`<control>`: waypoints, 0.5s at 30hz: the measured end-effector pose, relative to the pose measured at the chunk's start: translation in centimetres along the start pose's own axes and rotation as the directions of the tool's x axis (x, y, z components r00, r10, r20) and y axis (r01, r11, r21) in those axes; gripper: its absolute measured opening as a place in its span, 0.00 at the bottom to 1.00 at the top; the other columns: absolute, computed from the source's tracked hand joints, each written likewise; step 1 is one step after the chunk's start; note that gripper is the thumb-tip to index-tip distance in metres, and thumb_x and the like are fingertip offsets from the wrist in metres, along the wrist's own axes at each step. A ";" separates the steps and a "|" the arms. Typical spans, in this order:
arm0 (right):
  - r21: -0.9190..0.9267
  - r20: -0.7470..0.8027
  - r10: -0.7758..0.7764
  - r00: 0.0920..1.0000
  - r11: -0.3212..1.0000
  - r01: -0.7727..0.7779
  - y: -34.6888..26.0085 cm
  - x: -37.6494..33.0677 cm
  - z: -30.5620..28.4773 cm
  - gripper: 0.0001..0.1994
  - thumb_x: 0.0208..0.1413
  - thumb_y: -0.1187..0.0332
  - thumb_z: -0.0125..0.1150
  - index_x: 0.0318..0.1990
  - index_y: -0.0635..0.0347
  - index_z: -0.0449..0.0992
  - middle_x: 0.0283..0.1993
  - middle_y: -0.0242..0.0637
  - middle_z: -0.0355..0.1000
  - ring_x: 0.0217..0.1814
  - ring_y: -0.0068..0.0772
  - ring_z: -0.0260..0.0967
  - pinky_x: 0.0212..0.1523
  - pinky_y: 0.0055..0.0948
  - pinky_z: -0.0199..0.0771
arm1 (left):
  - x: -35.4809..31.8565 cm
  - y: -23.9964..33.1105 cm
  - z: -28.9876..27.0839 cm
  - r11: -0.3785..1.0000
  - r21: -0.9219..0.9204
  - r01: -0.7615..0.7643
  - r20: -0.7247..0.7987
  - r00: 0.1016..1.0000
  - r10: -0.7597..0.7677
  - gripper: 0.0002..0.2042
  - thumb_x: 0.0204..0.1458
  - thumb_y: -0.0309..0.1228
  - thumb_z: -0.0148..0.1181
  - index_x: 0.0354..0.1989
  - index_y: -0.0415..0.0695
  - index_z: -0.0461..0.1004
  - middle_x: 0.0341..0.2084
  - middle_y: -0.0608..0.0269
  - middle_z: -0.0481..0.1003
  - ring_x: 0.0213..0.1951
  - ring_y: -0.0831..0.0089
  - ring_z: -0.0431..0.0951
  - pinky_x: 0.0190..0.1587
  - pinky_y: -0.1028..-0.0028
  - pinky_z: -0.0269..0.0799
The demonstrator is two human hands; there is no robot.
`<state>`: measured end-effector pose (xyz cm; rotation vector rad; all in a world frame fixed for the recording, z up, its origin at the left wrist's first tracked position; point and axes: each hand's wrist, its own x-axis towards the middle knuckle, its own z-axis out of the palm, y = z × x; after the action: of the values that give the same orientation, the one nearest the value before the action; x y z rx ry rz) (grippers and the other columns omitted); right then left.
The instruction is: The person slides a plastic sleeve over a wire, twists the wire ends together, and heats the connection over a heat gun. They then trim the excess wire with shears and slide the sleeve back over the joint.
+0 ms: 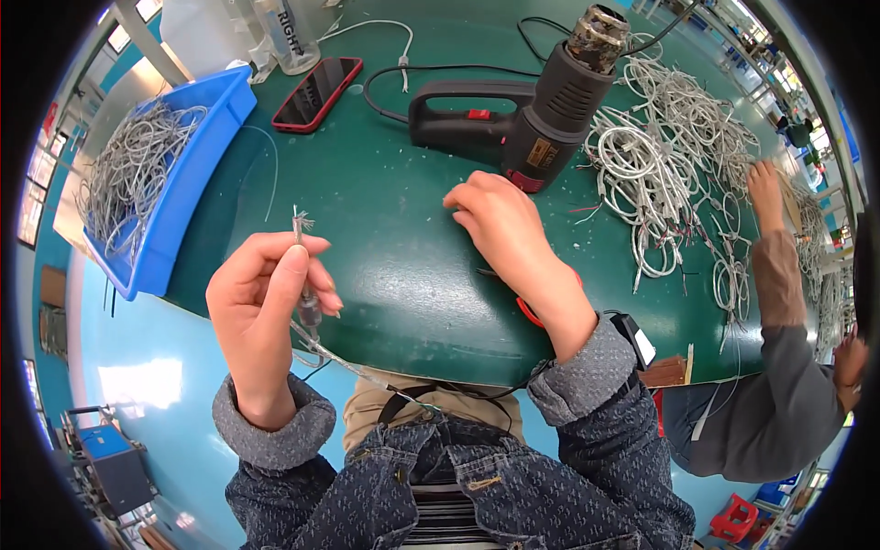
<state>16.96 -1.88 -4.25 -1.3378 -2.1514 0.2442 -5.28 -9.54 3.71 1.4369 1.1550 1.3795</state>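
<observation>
My left hand (pixel 259 298) is closed, its thumb and fingers pinching a grey cable close to its stripped end. Frayed wire strands (pixel 301 221) stick up above the thumb. Below the fingers hangs a clear grey sleeve or connector (pixel 310 310), and the cable (pixel 353 365) runs on down toward my lap. My right hand (pixel 502 220) is over the green table beside the heat gun (pixel 550 115), fingers curled downward; whatever they may hold is hidden. Under my right wrist lies a tool with a red handle (pixel 529 313), mostly covered, its dark tip showing.
A blue bin (pixel 188 197) full of grey cables stands at the left edge. Behind are a red-cased phone (pixel 317 94) and a clear bottle (pixel 291 44). Coiled cables (pixel 642 165) are heaped on the right, where a co-worker's hand (pixel 765 195) reaches in. The green table (pixel 385 275) carries small scraps.
</observation>
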 end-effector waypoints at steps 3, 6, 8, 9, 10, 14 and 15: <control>-0.007 -0.046 -0.075 0.996 0.997 0.075 -0.7 0.5 0.8 0.07 0.42 0.75 0.62 0.32 0.57 0.74 0.30 0.35 0.66 0.37 0.39 0.66 0.35 0.37 0.69 | 0.2 -0.3 0.1 1.000 -0.013 0.013 0.014 1.000 -0.013 0.07 0.57 0.24 0.47 0.35 0.33 0.71 0.19 0.61 0.71 0.19 0.76 0.73 0.22 0.80 0.68; -0.027 -0.044 -0.097 0.994 0.995 0.096 -0.9 0.4 1.5 0.07 0.41 0.74 0.62 0.31 0.57 0.73 0.30 0.35 0.65 0.38 0.39 0.65 0.36 0.37 0.68 | 0.2 -0.6 0.5 0.997 -0.057 0.052 0.048 0.998 -0.049 0.07 0.57 0.23 0.49 0.36 0.31 0.72 0.19 0.61 0.72 0.21 0.77 0.74 0.24 0.81 0.69; -0.021 -0.055 -0.124 0.991 0.992 0.123 -1.3 0.7 2.2 0.07 0.41 0.74 0.62 0.31 0.57 0.73 0.30 0.34 0.65 0.38 0.39 0.65 0.36 0.37 0.68 | 0.3 -1.1 0.8 0.990 -0.074 0.123 0.085 0.990 -0.117 0.07 0.57 0.23 0.49 0.36 0.32 0.72 0.20 0.62 0.72 0.21 0.78 0.74 0.24 0.81 0.69; -0.035 -0.039 -0.122 0.992 0.992 0.121 -1.3 0.6 2.3 0.07 0.41 0.74 0.62 0.31 0.57 0.73 0.30 0.35 0.64 0.37 0.39 0.64 0.36 0.36 0.68 | 0.4 -1.2 0.8 0.985 -0.079 0.155 0.102 0.984 -0.147 0.07 0.57 0.23 0.49 0.36 0.32 0.72 0.20 0.62 0.73 0.22 0.78 0.74 0.24 0.81 0.69; -0.048 -0.023 -0.120 0.992 0.992 0.119 -1.3 0.5 2.3 0.07 0.41 0.74 0.62 0.30 0.57 0.72 0.30 0.35 0.64 0.37 0.39 0.64 0.35 0.36 0.68 | 0.6 -1.3 0.8 0.987 -0.063 0.145 0.089 0.986 -0.139 0.07 0.57 0.23 0.49 0.36 0.32 0.72 0.20 0.62 0.73 0.22 0.78 0.74 0.24 0.81 0.69; -0.064 0.017 -0.133 0.991 0.989 0.134 -1.2 0.5 2.2 0.07 0.42 0.74 0.61 0.30 0.59 0.72 0.30 0.35 0.63 0.37 0.39 0.63 0.34 0.36 0.67 | 0.7 -1.6 1.3 0.968 -0.179 0.178 0.175 0.974 -0.147 0.07 0.57 0.24 0.50 0.37 0.32 0.72 0.21 0.62 0.73 0.23 0.79 0.74 0.24 0.81 0.70; -0.066 0.030 -0.135 0.990 0.988 0.137 -1.4 0.7 2.3 0.06 0.42 0.74 0.61 0.30 0.59 0.71 0.31 0.35 0.63 0.37 0.39 0.63 0.34 0.36 0.67 | 0.7 -1.5 1.1 0.969 -0.175 0.176 0.182 0.973 -0.144 0.08 0.57 0.24 0.50 0.37 0.31 0.72 0.22 0.62 0.73 0.23 0.79 0.74 0.25 0.81 0.70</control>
<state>14.41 -1.59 -5.22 -1.2240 -2.2798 0.1358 -4.32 -8.40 2.39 1.2679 0.9805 1.1973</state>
